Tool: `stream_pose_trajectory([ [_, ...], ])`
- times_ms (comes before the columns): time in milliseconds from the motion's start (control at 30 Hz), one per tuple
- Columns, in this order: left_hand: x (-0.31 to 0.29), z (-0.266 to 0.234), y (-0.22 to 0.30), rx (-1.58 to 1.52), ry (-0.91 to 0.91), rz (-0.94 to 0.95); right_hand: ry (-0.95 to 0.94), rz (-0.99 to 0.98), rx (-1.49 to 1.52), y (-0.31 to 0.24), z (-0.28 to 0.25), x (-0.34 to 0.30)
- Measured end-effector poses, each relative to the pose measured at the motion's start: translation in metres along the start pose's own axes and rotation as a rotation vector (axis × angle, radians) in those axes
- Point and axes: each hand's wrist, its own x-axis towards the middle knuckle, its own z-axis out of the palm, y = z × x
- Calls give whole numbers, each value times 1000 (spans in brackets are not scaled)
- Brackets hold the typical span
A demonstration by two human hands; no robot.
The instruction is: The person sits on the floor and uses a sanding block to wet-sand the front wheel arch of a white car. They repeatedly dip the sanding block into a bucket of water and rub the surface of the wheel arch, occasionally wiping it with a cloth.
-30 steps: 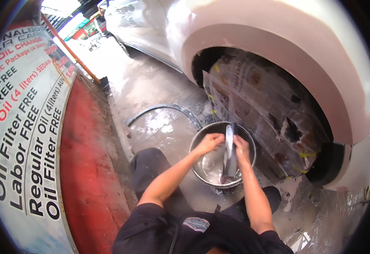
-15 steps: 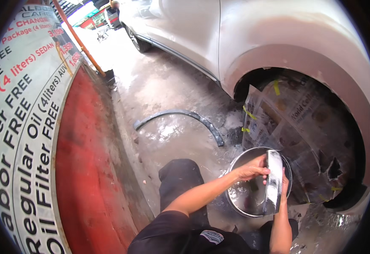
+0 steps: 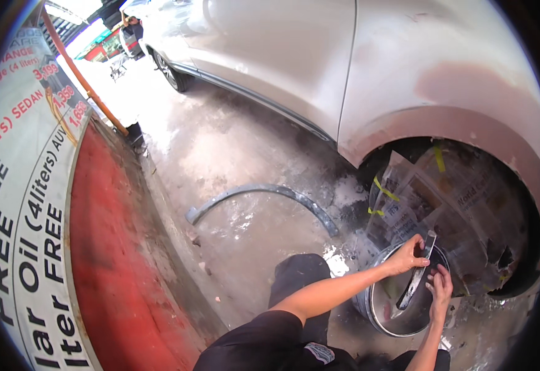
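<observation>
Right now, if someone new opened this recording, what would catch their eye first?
Most striking is the silver car's wheel arch at right, its opening masked with taped newspaper. Just below it, the left hand and right hand hold a long flat metal strip over a round steel basin. A curved grey trim piece lies on the wet concrete floor at centre.

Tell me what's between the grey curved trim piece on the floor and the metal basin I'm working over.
In the head view, only wet concrete floor with white splatter lies between the grey curved trim piece and the metal basin. Your bent knee sits just beside that stretch.
</observation>
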Motion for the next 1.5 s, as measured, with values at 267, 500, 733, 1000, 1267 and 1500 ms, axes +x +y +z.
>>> stream_pose_trajectory([
  [267,-12,4,-14,523,-135,-75,62,-331,-971,1,9,-46],
  [500,-14,2,-55,533,-93,-225,278,-382,-940,40,-11,-52],
  [733,-9,-3,-70,550,-149,-374,379,-312,-690,41,-14,-55],
  [1000,60,15,-197,1099,-856,-509,365,-506,-848,34,-2,-60],
  [1267,-17,16,-226,1564,-979,-539,419,-453,-762,33,1,-54],
  [1500,28,47,-49,1300,-806,-700,405,-513,-645,33,-13,-64],
])
